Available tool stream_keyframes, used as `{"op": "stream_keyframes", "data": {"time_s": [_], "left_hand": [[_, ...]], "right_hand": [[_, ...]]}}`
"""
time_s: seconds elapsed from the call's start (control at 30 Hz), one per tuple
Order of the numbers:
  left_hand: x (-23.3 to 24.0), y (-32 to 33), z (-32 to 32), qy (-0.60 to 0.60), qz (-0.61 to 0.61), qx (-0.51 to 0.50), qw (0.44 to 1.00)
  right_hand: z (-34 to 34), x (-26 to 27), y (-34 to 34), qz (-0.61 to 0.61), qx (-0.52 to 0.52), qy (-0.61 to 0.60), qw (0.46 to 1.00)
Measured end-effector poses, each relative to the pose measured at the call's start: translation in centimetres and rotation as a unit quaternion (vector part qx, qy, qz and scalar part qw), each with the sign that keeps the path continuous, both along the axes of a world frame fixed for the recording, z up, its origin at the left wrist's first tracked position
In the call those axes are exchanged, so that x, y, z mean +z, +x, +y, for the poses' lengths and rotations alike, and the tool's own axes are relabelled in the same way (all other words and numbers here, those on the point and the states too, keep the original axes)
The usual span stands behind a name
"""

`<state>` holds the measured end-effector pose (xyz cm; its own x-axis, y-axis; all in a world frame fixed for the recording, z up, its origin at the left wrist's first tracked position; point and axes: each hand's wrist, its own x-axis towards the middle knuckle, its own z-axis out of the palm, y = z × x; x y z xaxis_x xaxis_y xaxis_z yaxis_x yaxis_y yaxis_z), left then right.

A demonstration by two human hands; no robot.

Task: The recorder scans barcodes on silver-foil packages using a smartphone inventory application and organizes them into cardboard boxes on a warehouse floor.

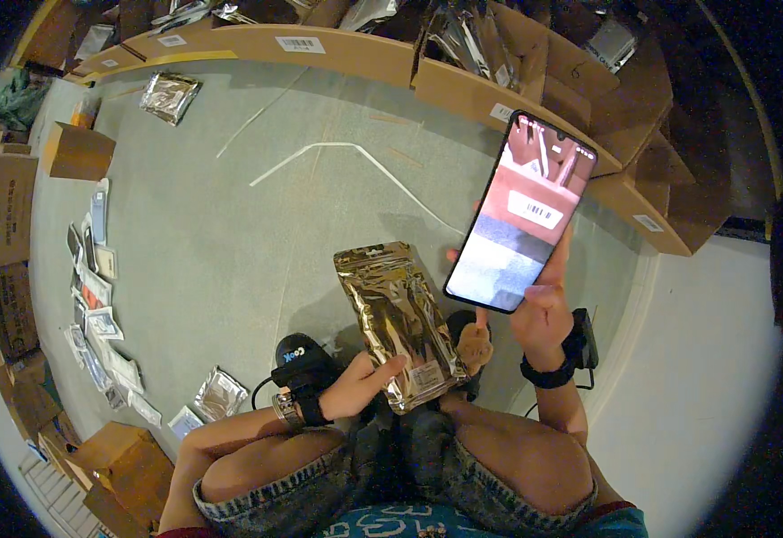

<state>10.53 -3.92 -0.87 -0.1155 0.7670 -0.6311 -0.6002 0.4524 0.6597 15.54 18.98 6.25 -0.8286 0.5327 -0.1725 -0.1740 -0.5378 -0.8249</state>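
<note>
My left hand (pixel 364 383) grips the lower end of a shiny gold foil zip pouch (pixel 398 316), thumb on its front beside a small printed label (pixel 426 376). To the right, my right hand (pixel 544 313) holds up a smartphone (pixel 522 212) with its lit screen facing me. The screen displays a camera picture of a barcode label on cardboard. Just beyond the phone stands an open cardboard bin (pixel 458 84) filled with foil pouches, its front bearing a barcode label (pixel 502 112). The fingers behind the phone are mostly hidden.
More cardboard bins (pixel 357 50) curve along the far side. A foil pouch (pixel 171 97) lies on the floor (pixel 230 222) at the far left, near an open carton (pixel 81 151). Several packaged items (pixel 99 289) form a row on the left, beside stacked boxes (pixel 11 208). A white wall (pixel 694 376) borders the right.
</note>
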Motion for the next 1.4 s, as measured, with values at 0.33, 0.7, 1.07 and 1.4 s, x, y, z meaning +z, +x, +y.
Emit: {"op": "stream_keyframes", "data": {"time_s": [0.33, 0.7, 1.07, 1.4], "left_hand": [[-0.1, -0.1, -0.2, -0.008, 0.007, -0.015, 1.0], [0.3, -0.1, 0.0, 0.038, 0.002, 0.017, 0.999], [0.0, -0.1, -0.3, 0.027, 0.025, -0.002, 0.999], [0.6, -0.2, 0.1, 0.034, 0.007, 0.009, 0.999]], "right_hand": [[0.2, 0.3, -0.4, -0.01, 0.008, 0.02, 1.0], [0.4, -2.1, 0.1, -0.061, -0.015, 0.07, 0.996], [-0.6, -2.1, 1.2, -0.078, -0.018, 0.125, 0.989], [-0.8, -1.2, 1.0, -0.067, 0.022, 0.096, 0.993]]}}
